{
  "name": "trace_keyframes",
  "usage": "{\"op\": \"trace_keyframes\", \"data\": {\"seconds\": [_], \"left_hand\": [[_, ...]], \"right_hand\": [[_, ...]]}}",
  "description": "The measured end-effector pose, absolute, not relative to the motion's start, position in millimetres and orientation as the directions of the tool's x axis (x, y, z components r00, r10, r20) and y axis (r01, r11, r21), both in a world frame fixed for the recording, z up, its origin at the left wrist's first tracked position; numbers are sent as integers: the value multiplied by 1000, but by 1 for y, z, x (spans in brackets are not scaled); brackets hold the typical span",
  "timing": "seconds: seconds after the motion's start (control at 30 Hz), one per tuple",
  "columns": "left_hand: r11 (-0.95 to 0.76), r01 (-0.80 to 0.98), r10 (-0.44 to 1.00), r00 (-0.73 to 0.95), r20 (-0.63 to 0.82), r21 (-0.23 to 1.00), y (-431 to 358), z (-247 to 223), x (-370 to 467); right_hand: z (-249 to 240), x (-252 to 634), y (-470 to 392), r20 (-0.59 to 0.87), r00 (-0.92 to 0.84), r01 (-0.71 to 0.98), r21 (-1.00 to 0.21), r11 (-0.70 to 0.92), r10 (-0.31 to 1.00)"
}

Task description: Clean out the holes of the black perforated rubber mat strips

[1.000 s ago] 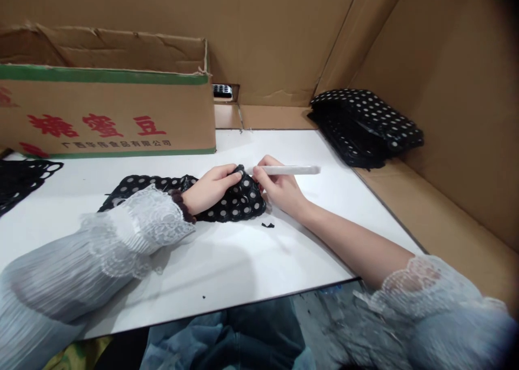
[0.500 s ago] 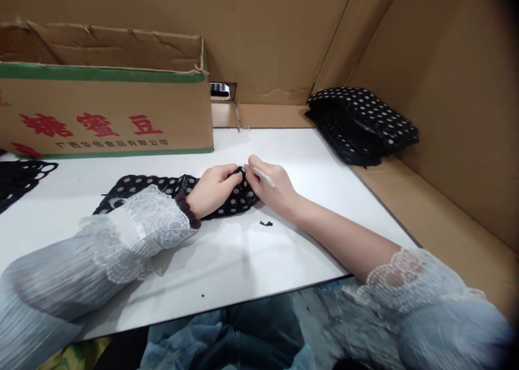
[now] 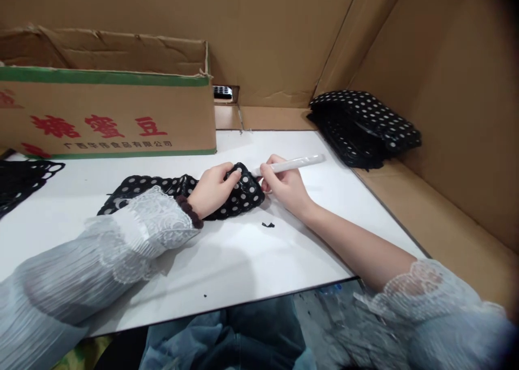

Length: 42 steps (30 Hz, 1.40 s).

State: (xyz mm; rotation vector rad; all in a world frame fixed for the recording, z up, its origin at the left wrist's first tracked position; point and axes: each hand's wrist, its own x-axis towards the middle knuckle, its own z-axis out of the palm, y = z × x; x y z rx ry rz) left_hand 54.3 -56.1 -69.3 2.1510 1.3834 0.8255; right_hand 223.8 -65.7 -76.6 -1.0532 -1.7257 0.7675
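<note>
My left hand point(image 3: 213, 190) is closed on a black piece with white dots and a scalloped edge point(image 3: 248, 192), thumb on top, pressing it against the white table. The piece looks like thin fabric or film, and its left part lies partly under my lace cuff. In my right hand point(image 3: 286, 186) is a slim white pen-shaped tool point(image 3: 300, 163), pinched between thumb and fingers. Its back end points up to the right. The front end is close to the right edge of the dotted piece; whether it touches, I cannot tell.
An open cardboard box point(image 3: 133, 110) with red lettering stands at the back left. Black openwork material point(image 3: 26, 178) lies at the left edge. A stack of dotted black pieces point(image 3: 365, 124) rests at the back right. A small black scrap point(image 3: 268, 225) lies near the hands.
My right hand has moved slightly right, off the edge of the dotted piece, and the white tool has swung out to the right. My left hand keeps its hold.
</note>
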Motion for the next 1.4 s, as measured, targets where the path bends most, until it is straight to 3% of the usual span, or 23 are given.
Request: {"op": "trace_keyframes", "data": {"seconds": [0.2, 0.47, 0.7, 0.93, 1.17, 1.3, 1.4], "left_hand": [[-483, 598, 868, 425, 259, 640, -56, -65, 48], [-428, 530, 880, 429, 204, 732, -55, -64, 47], [-380, 480, 890, 422, 172, 791, -53, -65, 47], [-339, 385, 883, 445, 150, 858, -56, -66, 49], [-309, 319, 885, 442, 148, 896, -58, -67, 50], [-291, 282, 867, 481, 128, 914, -55, -65, 48], [-322, 377, 884, 447, 133, 868, -52, -65, 46]], "right_hand": [[-75, 224, -67, 390, -217, 346, -826, 444, 895], [-77, 225, -66, 370, -228, 250, -872, 422, 901], [-78, 226, -66, 375, -273, 301, -841, 449, 886], [-81, 223, -65, 464, -353, 502, -639, 583, 812], [-79, 213, -63, 493, -370, 704, -405, 583, 788], [-77, 211, -60, 515, -308, 721, -422, 549, 800], [-77, 214, -58, 529, -288, 663, -491, 565, 798]]}}
